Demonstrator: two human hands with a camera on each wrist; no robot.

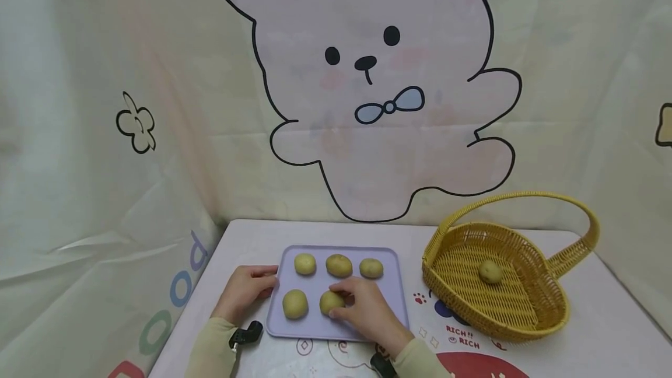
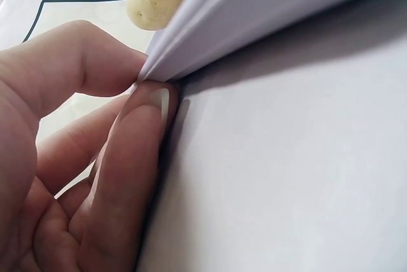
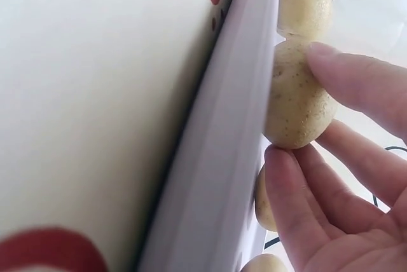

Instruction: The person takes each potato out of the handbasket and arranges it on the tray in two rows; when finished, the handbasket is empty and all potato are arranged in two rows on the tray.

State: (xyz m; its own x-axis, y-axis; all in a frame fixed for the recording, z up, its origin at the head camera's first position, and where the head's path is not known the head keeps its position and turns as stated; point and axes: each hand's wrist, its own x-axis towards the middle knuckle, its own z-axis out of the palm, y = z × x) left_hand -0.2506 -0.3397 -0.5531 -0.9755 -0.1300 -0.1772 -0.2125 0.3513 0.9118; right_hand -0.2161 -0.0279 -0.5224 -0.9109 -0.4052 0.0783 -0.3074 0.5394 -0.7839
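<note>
A lilac tray [image 1: 311,282] lies on the table, with three potatoes in its back row, such as the middle potato [image 1: 339,265]. In the front row, a rounder potato [image 1: 295,304] sits at the left. Beside it my right hand [image 1: 371,311] pinches another potato [image 3: 299,100] between thumb and fingers, close over the tray. At the tray's left edge, my left hand [image 1: 245,289] pinches the rim [image 2: 166,62] between thumb and forefinger, as the left wrist view shows.
A yellow woven basket [image 1: 446,291] with a tall arched handle [image 1: 530,194] stands right of the tray, a single small potato [image 1: 490,272] inside. The white table [image 1: 252,232] has printed drawings. Behind it hangs a curtain [image 1: 231,179] with a cartoon animal.
</note>
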